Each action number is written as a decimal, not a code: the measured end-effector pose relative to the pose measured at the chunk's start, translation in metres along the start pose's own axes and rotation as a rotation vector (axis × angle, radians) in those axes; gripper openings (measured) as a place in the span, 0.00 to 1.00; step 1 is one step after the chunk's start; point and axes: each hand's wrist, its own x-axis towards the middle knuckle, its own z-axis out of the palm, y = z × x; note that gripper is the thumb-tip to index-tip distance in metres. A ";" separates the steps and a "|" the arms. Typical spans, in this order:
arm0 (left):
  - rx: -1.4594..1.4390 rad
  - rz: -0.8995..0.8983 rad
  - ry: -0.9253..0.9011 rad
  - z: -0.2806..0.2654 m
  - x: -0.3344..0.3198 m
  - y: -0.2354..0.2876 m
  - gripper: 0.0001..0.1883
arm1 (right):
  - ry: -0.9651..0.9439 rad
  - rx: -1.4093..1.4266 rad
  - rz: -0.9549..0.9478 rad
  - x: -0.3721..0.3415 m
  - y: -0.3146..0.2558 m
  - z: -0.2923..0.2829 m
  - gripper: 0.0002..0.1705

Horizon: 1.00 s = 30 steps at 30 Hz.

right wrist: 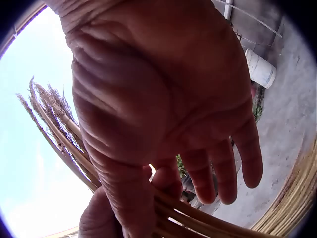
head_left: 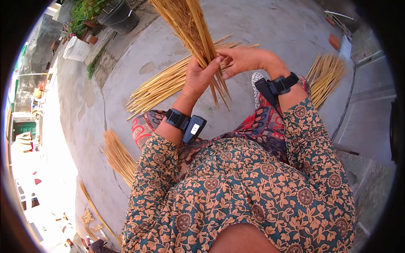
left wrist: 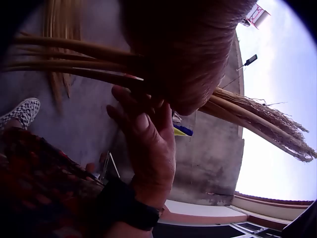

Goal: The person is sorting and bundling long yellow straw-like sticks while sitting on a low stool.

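One bunch [head_left: 185,33] sits in our left grip [head_left: 199,78], which is clamped round it; its long axis slants steeply, tufted heads [head_left: 175,17] above that grip, bare stems [left wrist: 84,48] below. Our right grip [head_left: 247,60] touches it alongside; whether it pinches, we cannot tell.

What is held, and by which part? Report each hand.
Left hand: the stalk bundle, by its stems below the feathery heads. Right hand: hold cannot be told.
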 end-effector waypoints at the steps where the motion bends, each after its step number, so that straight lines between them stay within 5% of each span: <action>1: -0.046 -0.001 0.024 0.002 0.002 -0.001 0.10 | 0.006 0.005 -0.028 0.001 0.000 0.003 0.49; 6: -0.050 0.179 0.216 0.017 0.015 0.033 0.10 | 0.144 0.247 -0.157 0.013 -0.019 0.015 0.54; 9: 0.247 0.329 0.316 0.013 0.021 0.029 0.13 | 0.150 0.135 -0.087 0.022 -0.019 0.020 0.57; 15: 0.108 0.197 0.256 0.027 0.011 0.021 0.20 | 0.164 0.107 -0.295 0.038 -0.002 0.035 0.43; 21: 0.042 0.179 0.275 0.027 0.023 0.040 0.18 | 0.248 0.219 -0.200 0.043 0.001 0.040 0.22; 23: -0.038 0.209 0.201 0.033 0.023 0.061 0.21 | 0.294 0.357 -0.227 0.048 0.006 0.040 0.21; 24: 0.145 0.250 0.180 0.030 0.024 0.064 0.27 | 0.304 0.395 -0.200 0.049 0.009 0.041 0.20; 28: 0.148 0.209 0.068 0.011 0.028 0.035 0.36 | 0.348 0.512 -0.027 0.047 0.032 0.044 0.19; 30: 0.142 0.130 0.139 -0.002 0.025 0.029 0.38 | 0.413 0.601 -0.010 0.051 0.037 0.045 0.17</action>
